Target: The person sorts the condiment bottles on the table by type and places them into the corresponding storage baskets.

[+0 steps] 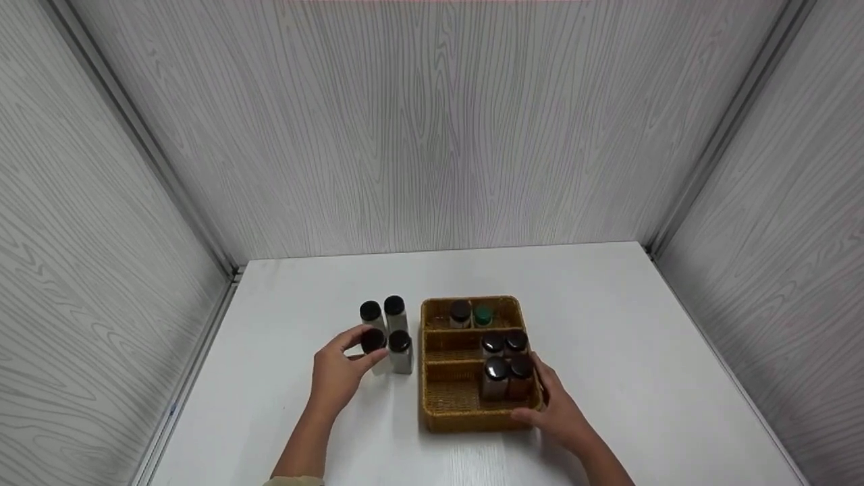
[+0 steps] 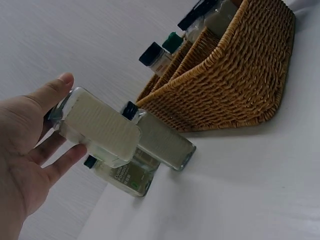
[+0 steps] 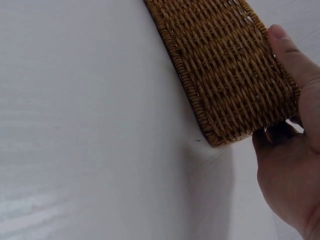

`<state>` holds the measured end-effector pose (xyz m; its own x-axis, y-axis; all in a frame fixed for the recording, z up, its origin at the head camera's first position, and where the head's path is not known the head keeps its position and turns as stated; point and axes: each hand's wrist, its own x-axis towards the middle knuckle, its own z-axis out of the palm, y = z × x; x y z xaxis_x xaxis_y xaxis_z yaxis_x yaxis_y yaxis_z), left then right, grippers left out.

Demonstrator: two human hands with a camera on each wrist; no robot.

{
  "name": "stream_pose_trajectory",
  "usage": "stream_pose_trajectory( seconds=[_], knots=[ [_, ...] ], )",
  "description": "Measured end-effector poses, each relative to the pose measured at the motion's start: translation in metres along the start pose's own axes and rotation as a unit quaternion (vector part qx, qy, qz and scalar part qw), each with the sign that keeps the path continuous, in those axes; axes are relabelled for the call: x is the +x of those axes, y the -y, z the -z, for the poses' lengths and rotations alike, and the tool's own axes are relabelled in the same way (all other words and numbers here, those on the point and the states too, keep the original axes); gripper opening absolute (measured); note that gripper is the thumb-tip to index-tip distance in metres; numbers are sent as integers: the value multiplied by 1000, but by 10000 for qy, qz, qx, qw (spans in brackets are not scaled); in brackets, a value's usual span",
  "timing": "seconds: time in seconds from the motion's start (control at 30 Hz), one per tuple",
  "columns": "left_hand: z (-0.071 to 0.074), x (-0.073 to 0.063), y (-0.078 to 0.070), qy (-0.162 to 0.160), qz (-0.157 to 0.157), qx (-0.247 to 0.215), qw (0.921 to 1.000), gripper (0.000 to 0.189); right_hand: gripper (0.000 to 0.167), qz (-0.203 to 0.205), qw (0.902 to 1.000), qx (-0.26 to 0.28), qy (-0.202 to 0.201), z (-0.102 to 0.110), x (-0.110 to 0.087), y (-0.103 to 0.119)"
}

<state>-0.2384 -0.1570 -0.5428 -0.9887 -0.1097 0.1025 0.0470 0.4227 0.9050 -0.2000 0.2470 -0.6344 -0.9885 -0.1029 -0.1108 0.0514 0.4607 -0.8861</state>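
Note:
My left hand (image 1: 335, 372) pinches a square glass spice jar (image 2: 100, 127) of pale powder near its black cap (image 1: 373, 341), thumb on one side and fingers on the other. Beside it stand several similar jars, among them a front one (image 1: 401, 354) and one with a printed label (image 2: 125, 177). To their right sits a woven wicker basket (image 1: 472, 424) with compartments. At its near right corner my right hand (image 1: 560, 412) grips it, thumb on the near wall and fingers along the right side. Those fingertips are partly hidden in the right wrist view.
Several dark-capped jars (image 1: 496, 379) fill the right side of the basket's near and middle compartments. In the far compartments are a dark-capped jar (image 1: 460, 312) and a green-capped one (image 1: 482, 315). The white table (image 1: 648, 378) is enclosed by grey wood-grain panels (image 1: 432, 135).

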Motion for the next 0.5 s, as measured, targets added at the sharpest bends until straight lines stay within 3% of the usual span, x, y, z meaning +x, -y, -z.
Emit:
stream_pose_trajectory(
  seconds=[0.5],
  knots=[
    [-6, -8, -21, 200, -405, -125, 9989, 55, 129, 157, 9997, 161, 0, -1, 0, -2]
  ],
)
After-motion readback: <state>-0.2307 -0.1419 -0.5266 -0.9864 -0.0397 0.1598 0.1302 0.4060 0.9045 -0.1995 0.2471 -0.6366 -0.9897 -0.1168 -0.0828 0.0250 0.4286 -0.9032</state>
